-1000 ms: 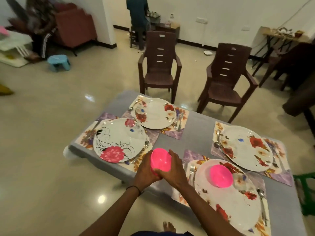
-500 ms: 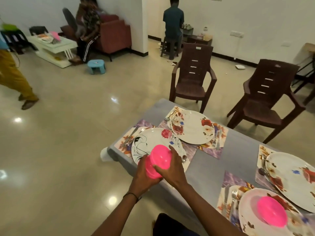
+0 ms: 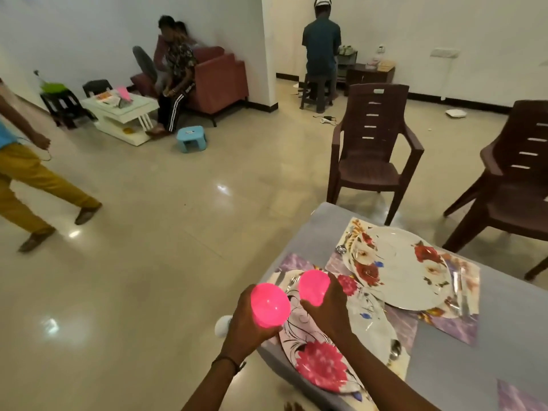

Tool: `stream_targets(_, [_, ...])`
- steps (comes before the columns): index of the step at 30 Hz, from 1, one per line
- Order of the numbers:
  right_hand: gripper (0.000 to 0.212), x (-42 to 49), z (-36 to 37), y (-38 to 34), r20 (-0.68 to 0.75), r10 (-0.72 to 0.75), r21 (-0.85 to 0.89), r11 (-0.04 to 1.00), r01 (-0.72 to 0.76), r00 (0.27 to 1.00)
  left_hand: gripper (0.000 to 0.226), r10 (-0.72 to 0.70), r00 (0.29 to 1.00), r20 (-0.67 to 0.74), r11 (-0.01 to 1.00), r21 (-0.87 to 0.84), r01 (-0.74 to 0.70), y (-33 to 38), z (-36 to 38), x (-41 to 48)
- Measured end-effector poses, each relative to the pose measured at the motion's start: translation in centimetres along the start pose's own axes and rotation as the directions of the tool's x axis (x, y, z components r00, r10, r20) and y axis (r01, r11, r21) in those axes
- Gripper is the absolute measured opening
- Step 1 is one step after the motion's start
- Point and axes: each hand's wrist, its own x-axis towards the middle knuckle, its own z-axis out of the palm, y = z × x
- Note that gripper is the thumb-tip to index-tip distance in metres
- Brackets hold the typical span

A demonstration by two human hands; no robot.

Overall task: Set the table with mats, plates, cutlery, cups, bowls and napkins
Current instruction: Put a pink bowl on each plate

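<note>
My left hand (image 3: 247, 327) grips one pink bowl (image 3: 269, 305) from below, held over the table's near left edge. My right hand (image 3: 330, 310) grips a second pink bowl (image 3: 314, 286) just above a white plate with a big pink flower (image 3: 320, 363). That plate lies on a floral mat (image 3: 404, 330) with a spoon at its right. Farther back, a second white plate with red flowers (image 3: 400, 268) sits on its own mat (image 3: 465, 289), cutlery beside it. Both mats lie on the grey table (image 3: 504, 336).
Two brown plastic chairs (image 3: 372, 143) (image 3: 510, 179) stand beyond the table. A person in yellow trousers (image 3: 32, 179) walks on the floor at left. Farther back are a blue stool (image 3: 191, 139), a white low table (image 3: 124, 114), a sofa with seated people, and a standing person (image 3: 321, 51).
The stacked pink bowls have come apart: one is now in each hand. My view has swung left, and the near right place setting with its pink bowl has left the frame.
</note>
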Motion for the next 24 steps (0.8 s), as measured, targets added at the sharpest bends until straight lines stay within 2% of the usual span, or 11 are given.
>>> stream_targets(3, [0.115,2.1,1.4,0.8,0.007,0.060,-0.143,0.988,-0.058,0.998,0.117,-0.004,0.998,0.062,0.999,0.034,0.002,-0.2,-0.4,3.3])
stream_targets(7, [0.114,2.9,2.4,1.4,-0.019,0.123,-0.178,0.976,-0.125,0.992,0.117,0.029,0.991,0.133,0.999,0.042,-0.035,0.6,0.0,7.0])
stream_targets(12, [0.117,2.7,3.5,2.9,-0.038,0.210,-0.233,0.949,-0.213,0.977,0.106,0.144,0.959,0.244,0.989,-0.002,-0.148,1.6,0.3,10.4])
stream_targets(16, [0.116,2.3,4.2,2.4,-0.129,0.187,-0.276,0.937,-0.216,0.974,0.108,0.224,0.916,0.333,0.974,-0.034,-0.225,1.4,-0.1,12.9])
stream_targets(18, [0.101,2.1,4.7,0.4,-0.221,0.158,-0.271,0.938,-0.217,0.962,0.110,0.259,0.889,0.378,0.964,-0.051,-0.260,1.1,-0.8,14.3])
stream_targets(20, [0.064,1.7,5.0,-2.8,-0.367,0.127,-0.197,0.957,-0.211,0.921,0.111,0.309,0.856,0.414,0.949,-0.071,-0.309,0.8,-1.8,15.3])
stream_targets(22, [0.039,1.7,5.3,-6.9,-0.465,0.135,-0.042,0.984,-0.174,0.875,0.110,0.358,0.816,0.454,0.931,-0.107,-0.349,0.7,-3.2,16.5])
stream_targets(24, [0.033,2.1,6.0,-10.6,-0.446,0.193,0.160,0.978,-0.135,0.874,0.108,0.385,0.797,0.465,0.921,-0.142,-0.362,0.5,-4.5,17.5])
